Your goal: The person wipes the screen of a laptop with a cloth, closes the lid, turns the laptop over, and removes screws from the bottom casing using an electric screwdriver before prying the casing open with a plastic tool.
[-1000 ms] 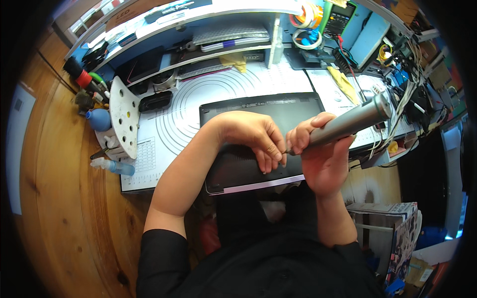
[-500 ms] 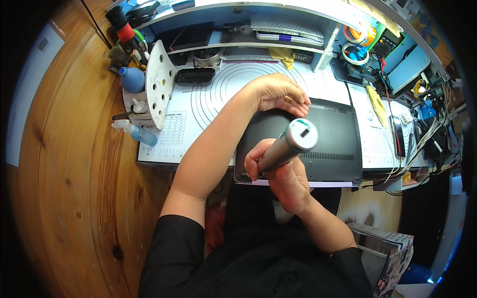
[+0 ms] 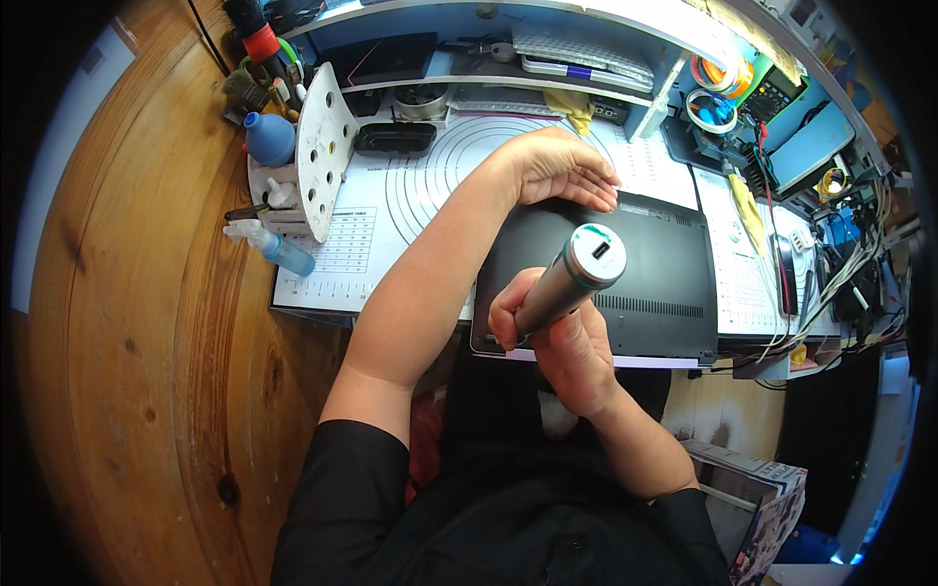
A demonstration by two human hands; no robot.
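A dark laptop (image 3: 655, 259) lies upside down on the mat, its vented bottom cover facing up. Near its front edge, my right hand (image 3: 572, 366) is wrapped round a grey cylindrical electric screwdriver (image 3: 559, 291). The tool's white end cap, with a charging port and a green rim, points up toward me. Its lower end is hidden by my fingers. My left hand (image 3: 569, 176) reaches over the laptop's far left part, fingers stretched and slightly curved, with nothing in them. Whether its fingertips touch the cover I cannot tell.
A white work mat (image 3: 415, 210) covers the desk. At the left stand a perforated white holder (image 3: 330, 146), a blue blower bulb (image 3: 270, 139) and a spray bottle (image 3: 283, 254). A black tray (image 3: 396, 139) lies behind. Cables (image 3: 831, 283) and a multimeter (image 3: 772, 98) crowd the right.
The desk and laptop sit slightly farther right in the picture. My left fingers look a little straighter. My right hand keeps its hold on the electric screwdriver.
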